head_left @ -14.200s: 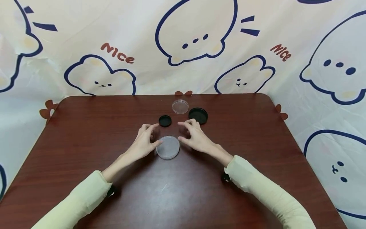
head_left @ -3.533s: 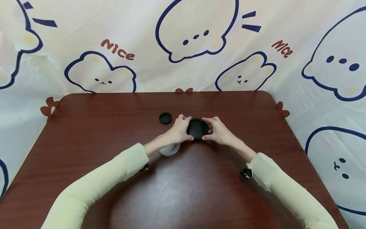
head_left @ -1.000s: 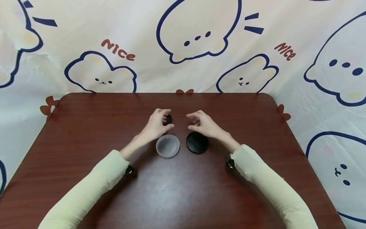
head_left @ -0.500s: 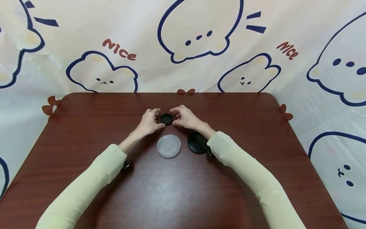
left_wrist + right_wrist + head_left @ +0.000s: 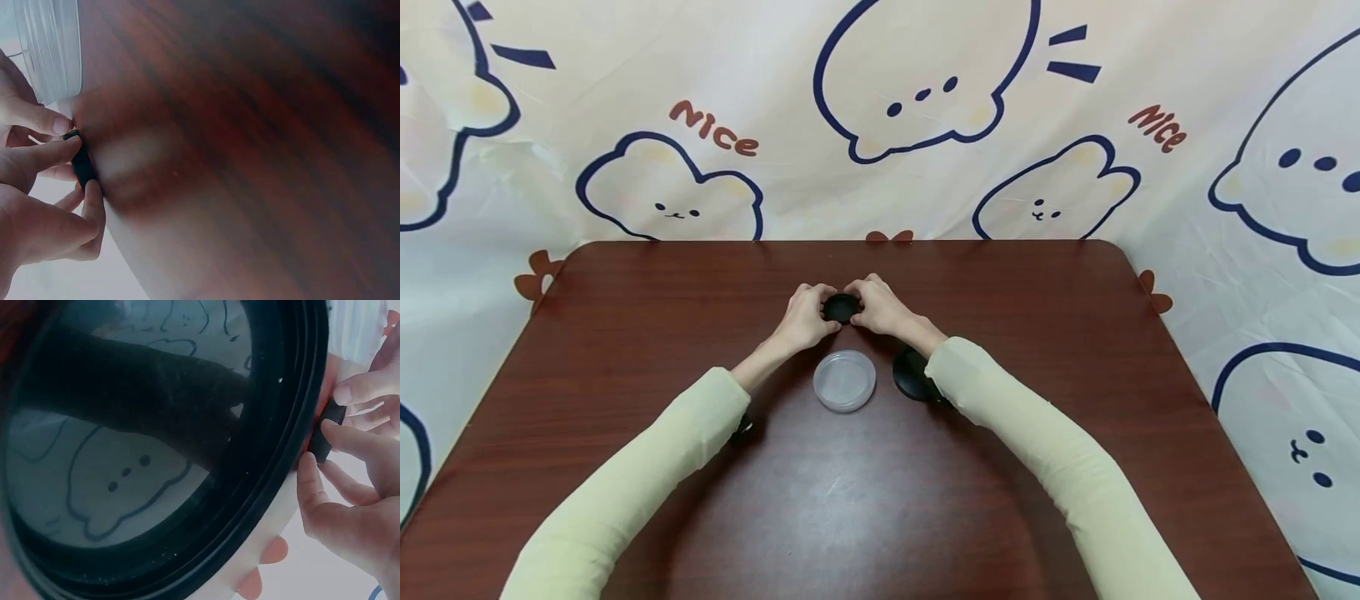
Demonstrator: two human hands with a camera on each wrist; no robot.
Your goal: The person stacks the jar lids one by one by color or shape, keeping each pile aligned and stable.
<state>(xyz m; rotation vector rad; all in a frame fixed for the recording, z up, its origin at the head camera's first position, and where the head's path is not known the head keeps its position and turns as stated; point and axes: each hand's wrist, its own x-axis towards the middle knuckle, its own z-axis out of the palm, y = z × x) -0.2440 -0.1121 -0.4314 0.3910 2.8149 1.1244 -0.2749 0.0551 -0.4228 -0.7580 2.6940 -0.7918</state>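
My left hand point(image 5: 805, 317) and my right hand point(image 5: 882, 308) grip a small black round lid point(image 5: 841, 309) from opposite sides, towards the back of the table. In the left wrist view, thumb and fingertips pinch the edge of the thin black lid point(image 5: 82, 164). The same black lid point(image 5: 326, 431) shows between both hands' fingertips in the right wrist view. Nearer me stands a clear round dish point(image 5: 844, 381). To its right lies a larger black round lid point(image 5: 912, 375), partly hidden beneath the right sleeve. Its glossy surface and ridged rim point(image 5: 284, 425) fill much of the right wrist view.
A dark red-brown wooden table point(image 5: 850, 508) carries everything. Behind it hangs a pale cloth point(image 5: 790, 100) with cartoon animals. The clear dish's ribbed side point(image 5: 50, 47) shows at the upper left of the left wrist view.
Earlier, both hands held the larger black lid, which now lies right of the clear dish. The smaller clear dish has left the back. Just now the right hand came left and both hands gripped the small lid.
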